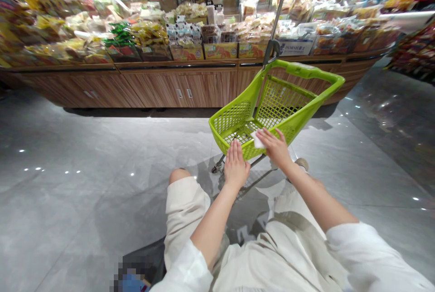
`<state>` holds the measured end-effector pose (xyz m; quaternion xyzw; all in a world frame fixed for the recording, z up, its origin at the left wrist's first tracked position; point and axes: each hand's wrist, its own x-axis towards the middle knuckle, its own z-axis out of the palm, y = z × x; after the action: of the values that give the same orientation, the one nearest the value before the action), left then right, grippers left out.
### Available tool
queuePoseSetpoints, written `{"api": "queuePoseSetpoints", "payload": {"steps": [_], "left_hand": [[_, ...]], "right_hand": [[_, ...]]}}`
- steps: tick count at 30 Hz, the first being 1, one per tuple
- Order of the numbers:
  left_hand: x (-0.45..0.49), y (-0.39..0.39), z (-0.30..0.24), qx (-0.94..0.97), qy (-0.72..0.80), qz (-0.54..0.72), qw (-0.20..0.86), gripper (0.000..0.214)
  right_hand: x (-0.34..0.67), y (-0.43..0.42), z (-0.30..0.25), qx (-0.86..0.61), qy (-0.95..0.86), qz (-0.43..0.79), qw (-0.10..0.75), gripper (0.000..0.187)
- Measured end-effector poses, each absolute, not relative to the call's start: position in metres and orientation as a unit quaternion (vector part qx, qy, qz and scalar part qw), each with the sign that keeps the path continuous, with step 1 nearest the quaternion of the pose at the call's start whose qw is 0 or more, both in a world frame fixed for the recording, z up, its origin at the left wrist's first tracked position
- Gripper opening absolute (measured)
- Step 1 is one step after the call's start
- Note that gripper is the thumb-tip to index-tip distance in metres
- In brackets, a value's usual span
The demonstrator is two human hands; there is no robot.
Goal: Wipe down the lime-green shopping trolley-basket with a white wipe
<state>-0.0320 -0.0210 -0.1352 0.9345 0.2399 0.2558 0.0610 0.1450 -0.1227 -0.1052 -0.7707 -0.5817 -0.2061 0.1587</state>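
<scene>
This is a food shop with a shiny gray stone floor [84,156]. Far ahead of the hands stands a long wooden counter [180,88], and on top of it are piles of food in bags [149,33] and boxes. The piles go all the way across, from past the left hand to past the right hand.

Just in front of the person is a bright green plastic shopping cart [306,70]. It has a basket with holes in its sides, like a net. A thin metal pole [280,6] goes up from it, away from the hands. A small wheel [216,169] sits under the cart, just to the left of the left hand.

The left hand [237,165] is open and flat. Its fingers point up, and it lies against the near side of the basket. The right hand [274,148] is open too, with its fingers spread. It rests on the top edge of the basket, just to the right of the left hand. A small white wipe [257,139] sits under the thumb side of the right hand, and it touches the green edge. I cannot tell if the fingers are pinching it or only pressing on it.

Below both hands, a bare knee [180,175] pokes out of white shorts [185,210]. White sleeves [370,255] cover the arms up near the body.
</scene>
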Motion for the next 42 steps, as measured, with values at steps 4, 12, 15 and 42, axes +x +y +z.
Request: {"api": "queuePoseSetpoints", "payload": {"steps": [4,12,15,42], "left_hand": [[-0.031,-0.024,-0.134,0.932,0.242,0.26,0.071,0.09],[-0.03,-0.024,-0.136,0.937,0.245,0.243,0.059,0.088],[-0.033,-0.022,-0.135,0.936,0.241,0.249,0.056,0.087],[-0.033,-0.019,-0.137,0.936,0.245,0.246,0.061,0.087]], "right_hand": [[0.16,-0.125,-0.105,-0.828,-0.47,-0.232,0.199,0.072],[0.097,-0.108,-0.114,-0.734,-0.635,-0.182,0.159,0.065],[0.143,-0.122,-0.106,-0.772,-0.578,-0.206,0.164,0.066],[0.114,-0.107,-0.103,-0.722,-0.654,-0.191,0.116,0.059]]}}
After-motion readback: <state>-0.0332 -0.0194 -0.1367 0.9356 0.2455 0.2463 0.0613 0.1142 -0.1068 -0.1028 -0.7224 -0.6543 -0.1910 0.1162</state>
